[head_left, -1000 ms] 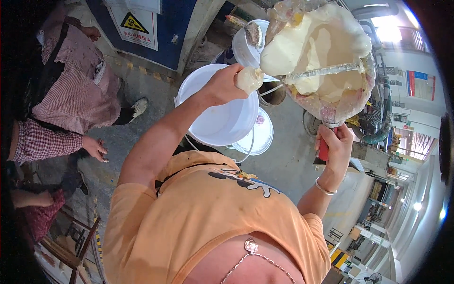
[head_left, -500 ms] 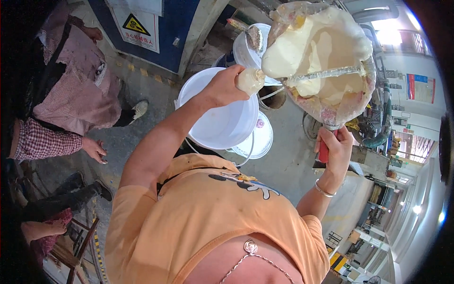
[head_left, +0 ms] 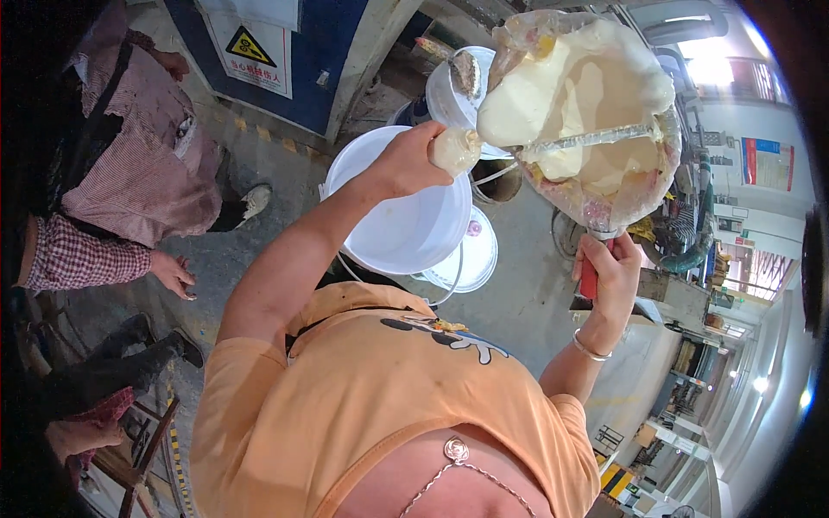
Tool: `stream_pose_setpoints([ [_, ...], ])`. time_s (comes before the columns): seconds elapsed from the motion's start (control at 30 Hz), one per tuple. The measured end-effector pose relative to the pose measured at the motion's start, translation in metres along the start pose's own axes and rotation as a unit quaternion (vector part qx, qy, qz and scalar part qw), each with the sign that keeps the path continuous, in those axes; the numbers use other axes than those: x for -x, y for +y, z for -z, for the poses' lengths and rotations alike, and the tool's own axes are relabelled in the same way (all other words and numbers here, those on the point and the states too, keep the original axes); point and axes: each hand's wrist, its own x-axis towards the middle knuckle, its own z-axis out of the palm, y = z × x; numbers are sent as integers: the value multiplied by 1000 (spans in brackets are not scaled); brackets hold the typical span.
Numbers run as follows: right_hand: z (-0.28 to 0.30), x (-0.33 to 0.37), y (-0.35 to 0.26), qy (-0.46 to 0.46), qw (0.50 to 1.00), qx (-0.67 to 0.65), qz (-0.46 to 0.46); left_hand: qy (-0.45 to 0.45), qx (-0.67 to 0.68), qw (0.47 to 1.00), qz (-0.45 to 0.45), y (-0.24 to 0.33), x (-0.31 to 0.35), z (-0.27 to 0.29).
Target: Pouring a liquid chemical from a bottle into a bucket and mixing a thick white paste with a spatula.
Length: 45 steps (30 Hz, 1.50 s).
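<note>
A tub (head_left: 553,186) of thick cream-coloured paste (head_left: 566,95) stands at the upper right, its rim and sides crusted with dried paste. A coated bar (head_left: 596,136) crosses its opening. At the tub's near edge, my right hand (head_left: 611,274) is closed around the red handle (head_left: 589,281) of a tool; a metal collar shows, but its far end is hidden. My left hand (head_left: 414,160) is wrapped round a pale, paste-coated rounded piece (head_left: 455,151), left of the tub, above a large white bucket (head_left: 406,229). The piece's kind is unclear.
Beyond the bucket is a smaller white pail (head_left: 445,93) with a paste-caked brush-like tool (head_left: 466,73). A white lid (head_left: 475,259) lies beside the bucket. A co-worker in a checked sleeve (head_left: 86,263) is at the left. A blue cabinet (head_left: 315,43) stands at the upper left.
The tub of paste and my right hand appear slightly lower and further left. My left hand keeps its hold and has barely moved.
</note>
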Motion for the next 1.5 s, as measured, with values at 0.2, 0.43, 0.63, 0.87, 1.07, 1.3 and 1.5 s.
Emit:
stream_pose_setpoints([
  [0.2,-1,-2,-3,14,1000,-7,3,-2,-14,1000,-6,-1,-4,0],
  [0.43,1,2,-3,13,1000,-7,11,-7,1,1000,-5,4,1,2],
  [0.63,2,2,-3,24,1000,3,7,6,-10,1000,0,2,3,1],
  [0.87,1,3,-3,20,1000,-8,14,-13,-12,1000,10,6,5,4],
  [1.07,1,6,-3,25,1000,0,8,-6,-19,1000,-2,1,4,3],
  [1.3,0,7,-3,34,999,0,7,-3,-21,1000,2,3,6,3],
  [1.5,0,8,-2,26,999,-18,10,9,-18,1000,-1,-2,6,5],
])
